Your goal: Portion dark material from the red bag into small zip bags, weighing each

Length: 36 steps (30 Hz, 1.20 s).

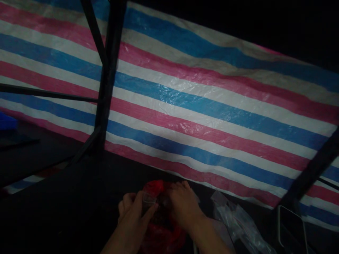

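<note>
A red plastic bag point(164, 238) stands open on the dark surface close in front of me, with small dark contents point(160, 217) too dim to name. At its left rim my left hand point(134, 213) pinches a small clear plastic bag point(149, 198) between thumb and fingers. From the right, my right hand point(185, 204) reaches over the mouth of the red bag with its fingers curled down. Whatever those fingers hold is hidden by the hand and the dim light.
Clear plastic bags point(238, 222) lie to the right, beside a phone point(291, 229). A striped tarp point(185, 106) hangs behind the dark table point(79, 208). Dark metal frame posts point(106, 84) stand at left and right. A blue object point(7, 121) shows at the far left.
</note>
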Each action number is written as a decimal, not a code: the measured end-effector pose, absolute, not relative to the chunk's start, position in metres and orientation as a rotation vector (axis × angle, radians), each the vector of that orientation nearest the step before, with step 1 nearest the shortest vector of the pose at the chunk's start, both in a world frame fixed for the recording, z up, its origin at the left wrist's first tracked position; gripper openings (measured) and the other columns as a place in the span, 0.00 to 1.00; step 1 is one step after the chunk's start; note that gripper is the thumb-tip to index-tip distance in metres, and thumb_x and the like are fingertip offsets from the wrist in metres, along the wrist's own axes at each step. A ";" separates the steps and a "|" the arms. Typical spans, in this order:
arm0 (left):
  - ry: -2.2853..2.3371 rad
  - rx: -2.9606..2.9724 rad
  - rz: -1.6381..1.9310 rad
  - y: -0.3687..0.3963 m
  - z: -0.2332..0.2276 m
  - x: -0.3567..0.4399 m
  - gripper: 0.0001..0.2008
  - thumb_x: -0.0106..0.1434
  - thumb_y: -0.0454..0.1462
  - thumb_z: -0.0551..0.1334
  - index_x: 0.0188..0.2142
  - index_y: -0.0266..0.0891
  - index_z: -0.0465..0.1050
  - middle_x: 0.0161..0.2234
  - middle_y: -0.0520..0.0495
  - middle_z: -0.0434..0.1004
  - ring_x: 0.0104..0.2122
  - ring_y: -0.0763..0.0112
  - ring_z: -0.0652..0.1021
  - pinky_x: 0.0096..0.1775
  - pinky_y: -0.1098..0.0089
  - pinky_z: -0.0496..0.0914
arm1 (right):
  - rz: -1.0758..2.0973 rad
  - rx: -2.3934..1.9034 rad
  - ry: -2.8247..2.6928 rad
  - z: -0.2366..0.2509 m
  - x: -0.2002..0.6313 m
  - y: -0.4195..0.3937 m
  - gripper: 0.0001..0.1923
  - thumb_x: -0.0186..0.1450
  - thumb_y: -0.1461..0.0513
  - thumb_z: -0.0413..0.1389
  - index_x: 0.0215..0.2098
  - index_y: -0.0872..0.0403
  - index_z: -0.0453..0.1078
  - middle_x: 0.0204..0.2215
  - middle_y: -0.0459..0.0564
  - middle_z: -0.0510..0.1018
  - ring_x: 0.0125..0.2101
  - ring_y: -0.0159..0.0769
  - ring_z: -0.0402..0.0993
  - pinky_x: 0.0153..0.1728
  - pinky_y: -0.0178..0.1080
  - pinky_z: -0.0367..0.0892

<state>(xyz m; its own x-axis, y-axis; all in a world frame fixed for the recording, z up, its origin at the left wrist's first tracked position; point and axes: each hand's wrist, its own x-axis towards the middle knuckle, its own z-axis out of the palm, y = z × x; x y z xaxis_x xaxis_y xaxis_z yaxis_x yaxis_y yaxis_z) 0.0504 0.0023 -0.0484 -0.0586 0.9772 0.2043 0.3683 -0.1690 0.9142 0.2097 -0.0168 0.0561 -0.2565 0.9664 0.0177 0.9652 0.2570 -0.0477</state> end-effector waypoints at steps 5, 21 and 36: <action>1.226 1.435 1.166 0.003 -0.043 0.050 0.19 0.57 0.52 0.62 0.40 0.42 0.78 0.40 0.41 0.83 0.47 0.48 0.82 0.53 0.50 0.75 | 0.117 -1.891 -2.417 0.032 0.201 -0.007 0.20 0.61 0.70 0.57 0.51 0.62 0.79 0.53 0.67 0.82 0.56 0.52 0.76 0.58 0.48 0.58; 1.169 1.434 1.320 0.011 -0.039 0.042 0.20 0.59 0.53 0.65 0.43 0.43 0.77 0.45 0.42 0.80 0.49 0.49 0.80 0.55 0.49 0.74 | 0.715 -1.624 -2.031 0.024 0.234 -0.020 0.18 0.62 0.69 0.58 0.46 0.50 0.83 0.46 0.49 0.88 0.50 0.42 0.83 0.58 0.44 0.67; 1.285 1.832 1.203 -0.005 -0.033 0.077 0.10 0.59 0.40 0.59 0.41 0.45 0.73 0.44 0.39 0.79 0.47 0.46 0.75 0.47 0.53 0.69 | 0.128 -1.496 -2.207 0.087 0.220 -0.057 0.21 0.70 0.72 0.56 0.53 0.44 0.79 0.52 0.45 0.84 0.55 0.42 0.74 0.61 0.49 0.53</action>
<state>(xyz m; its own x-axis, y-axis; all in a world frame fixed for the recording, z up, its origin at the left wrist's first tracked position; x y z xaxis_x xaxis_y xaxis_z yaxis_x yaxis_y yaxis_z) 0.0765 -0.0049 -0.0333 0.1239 0.9333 0.3372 0.3982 -0.3580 0.8446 0.2201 -0.0568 0.0865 -0.2968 0.8979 0.3250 0.8543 0.4018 -0.3298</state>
